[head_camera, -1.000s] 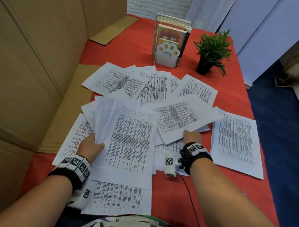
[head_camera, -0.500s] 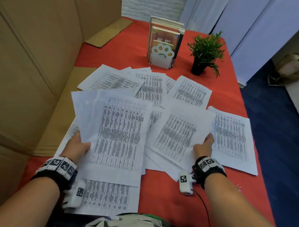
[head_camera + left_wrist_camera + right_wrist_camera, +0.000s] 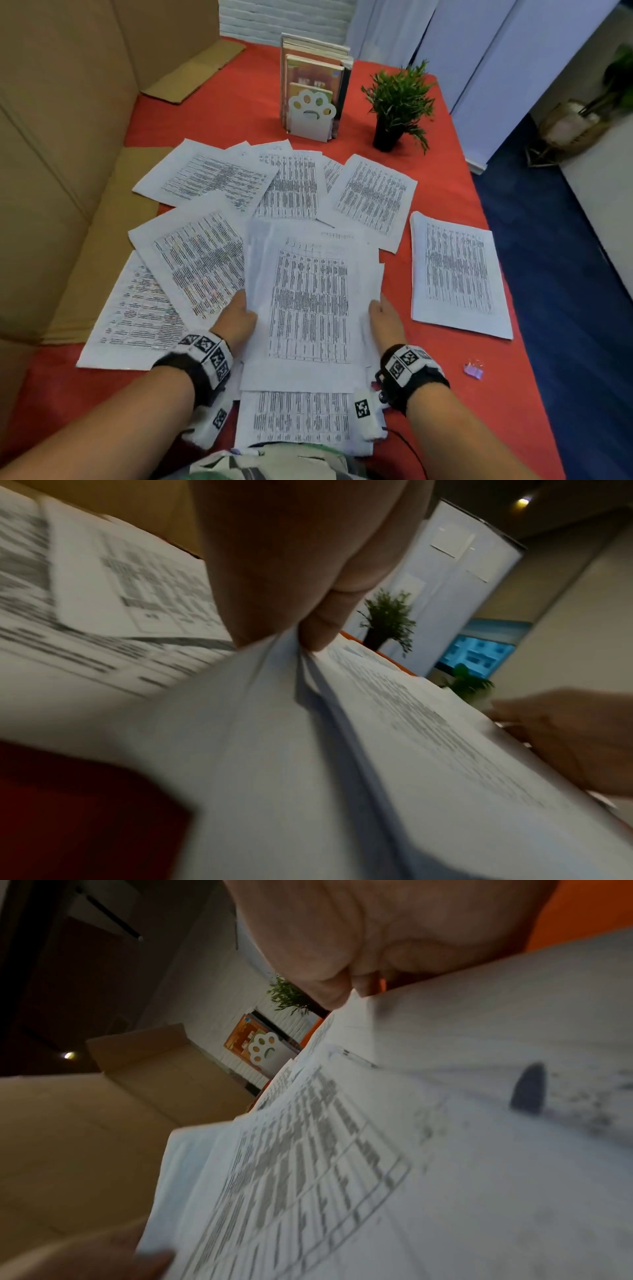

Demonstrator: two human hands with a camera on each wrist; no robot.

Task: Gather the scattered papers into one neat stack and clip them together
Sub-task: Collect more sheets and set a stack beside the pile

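While flanked by fingers [image 3: 239, 308], stack [image 3: 308, 301] lies between.

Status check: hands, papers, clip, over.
Left hand and right hand both gripping the stack. Loose sheets still scattered on the table. Clip untouched, right of the stack.

From my feed, the desk [image 3: 219, 102] wears a red cloth and fills the middle of the head view. Tall cardboard panels [image 3: 61, 137] stand along the left of the frame, one flap lying flat at the upper left. A white brick wall [image 3: 284, 17] shows at the top, with pale blue-white panels [image 3: 496, 68] at upper right. Dark blue carpet [image 3: 565, 274] runs down the right side. In the left wrist view I see a ceiling light [image 3: 523, 501] at upper right.
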